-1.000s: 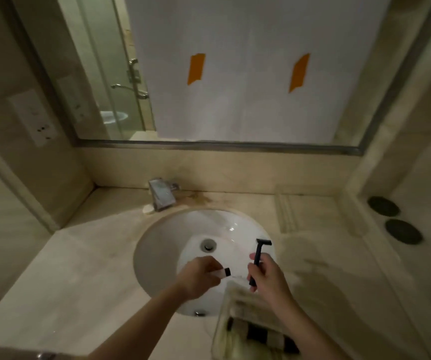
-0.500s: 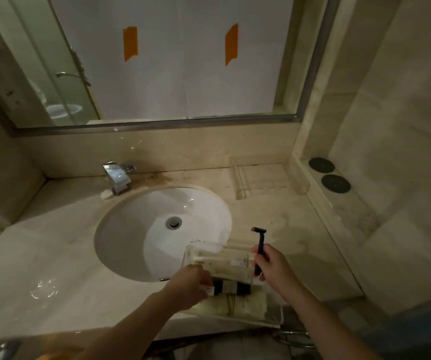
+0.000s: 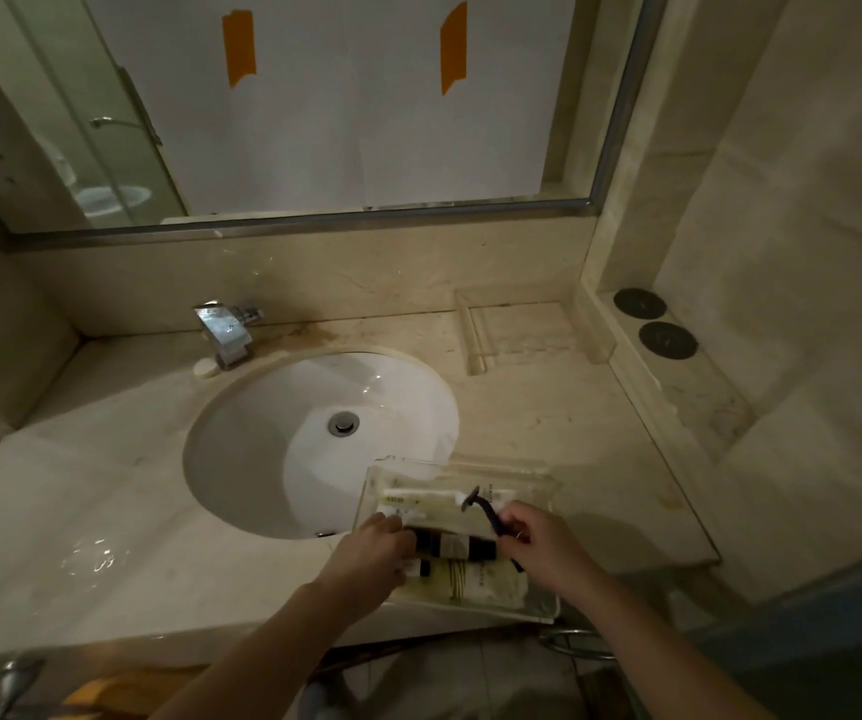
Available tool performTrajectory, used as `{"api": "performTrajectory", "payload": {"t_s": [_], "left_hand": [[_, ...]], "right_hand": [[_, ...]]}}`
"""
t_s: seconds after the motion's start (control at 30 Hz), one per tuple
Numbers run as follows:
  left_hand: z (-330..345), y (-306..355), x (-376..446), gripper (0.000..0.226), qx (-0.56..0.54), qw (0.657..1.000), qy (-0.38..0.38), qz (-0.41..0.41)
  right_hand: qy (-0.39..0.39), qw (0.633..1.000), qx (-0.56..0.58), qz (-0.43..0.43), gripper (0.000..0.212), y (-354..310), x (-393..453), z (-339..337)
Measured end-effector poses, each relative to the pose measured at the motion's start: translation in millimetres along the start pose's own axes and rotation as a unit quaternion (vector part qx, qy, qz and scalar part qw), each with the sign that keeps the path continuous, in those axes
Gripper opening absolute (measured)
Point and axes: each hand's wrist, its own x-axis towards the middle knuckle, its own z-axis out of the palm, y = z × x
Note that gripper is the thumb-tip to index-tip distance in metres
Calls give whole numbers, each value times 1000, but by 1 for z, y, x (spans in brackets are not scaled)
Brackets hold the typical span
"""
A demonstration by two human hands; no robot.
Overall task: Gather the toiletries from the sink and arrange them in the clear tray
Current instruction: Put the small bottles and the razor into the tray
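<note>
A clear tray sits at the counter's front edge, right of the white sink. Inside lie pale sachets, a white tube and dark-capped small bottles. My right hand grips a black razor by its handle, head tilted down over the tray. My left hand reaches into the tray's left side, its curled fingers on a small white bottle with a dark cap. The sink bowl holds no items that I can see.
A chrome faucet stands behind the sink at left. A second clear tray sits at the back right of the counter. Two dark round discs lie on the right ledge. A mirror covers the wall behind.
My right hand has tipped the razor from upright down over the tray. My left hand has pushed deeper into the tray with the small bottle. The camera moved closer.
</note>
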Motion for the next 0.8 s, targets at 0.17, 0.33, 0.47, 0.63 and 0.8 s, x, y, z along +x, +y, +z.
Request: {"api": "performTrajectory", "payload": {"t_s": [0.17, 0.33, 0.47, 0.63, 0.8], "left_hand": [[0, -3, -1, 23, -2, 1000, 10, -2], [-1, -6, -3, 28, -15, 1000, 2, -10], [-3, -7, -3, 33, -20, 1000, -6, -19], [-2, -11, -3, 34, -24, 999, -12, -17], [-1, -9, -2, 37, -22, 999, -14, -19]], "right_hand": [[-50, 994, -87, -53, 13, -1, 1, 5], [-74, 970, -197, -119, 16, -6, 2, 17], [-67, 959, -234, -144, 15, -7, 3, 28], [-60, 950, -266, -150, 18, -5, 3, 34], [-49, 945, -281, -162, 18, -3, 4, 38]]}}
